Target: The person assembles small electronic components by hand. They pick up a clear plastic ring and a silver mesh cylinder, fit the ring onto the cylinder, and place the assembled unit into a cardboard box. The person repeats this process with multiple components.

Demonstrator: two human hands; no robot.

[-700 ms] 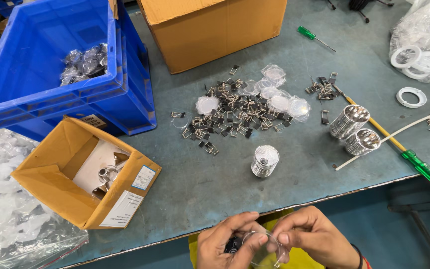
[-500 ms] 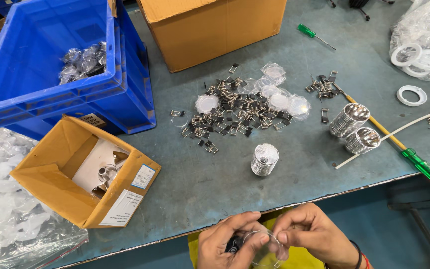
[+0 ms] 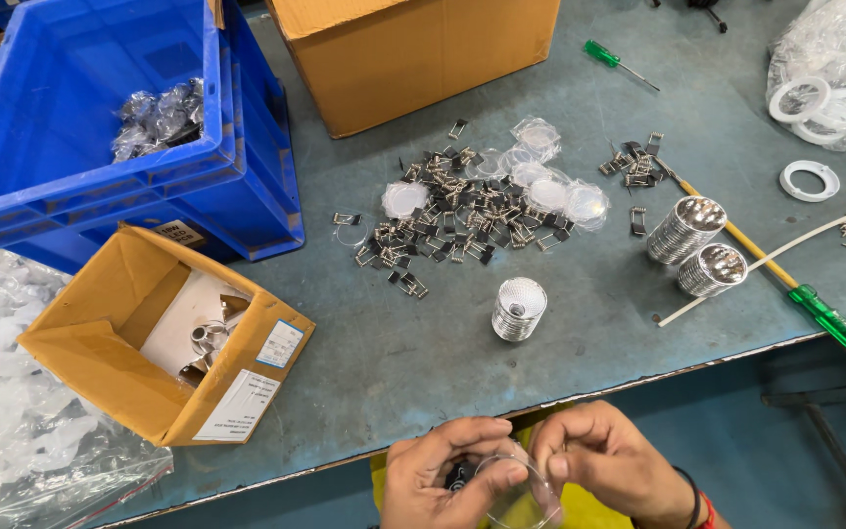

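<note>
1. Left hand (image 3: 443, 475), at the near edge below the bench lip, is curling closed around a small dark part (image 3: 457, 477) in the palm, thumb and forefinger pinching the left rim of a clear round lens disc (image 3: 513, 487).
2. Right hand (image 3: 604, 460) is closing thumb and fingertips on the disc's right rim; the other fingers are folding loosely.
3. The disc is sitting between the two hands, both touching it, face roughly toward the camera. The dark part is lying just left of the disc, inside the left hand, so the left hand is the nearer one to it.
4. Farther out, on the grey-blue bench (image 3: 423, 353), a ribbed silver reflector cup (image 3: 519, 309) is standing upright, straight beyond the hands.
5. Beyond it, a scatter of small metal clips (image 3: 443, 220) is mixing with more clear discs (image 3: 550, 186).
6. Far right: two reflector stacks (image 3: 697, 245) lying tilted beside a green-handled screwdriver (image 3: 785, 284), its long axis running far-left to near-right.
7. Left: an open cardboard box (image 3: 164, 338), with a blue crate (image 3: 100, 127) behind it.
</note>
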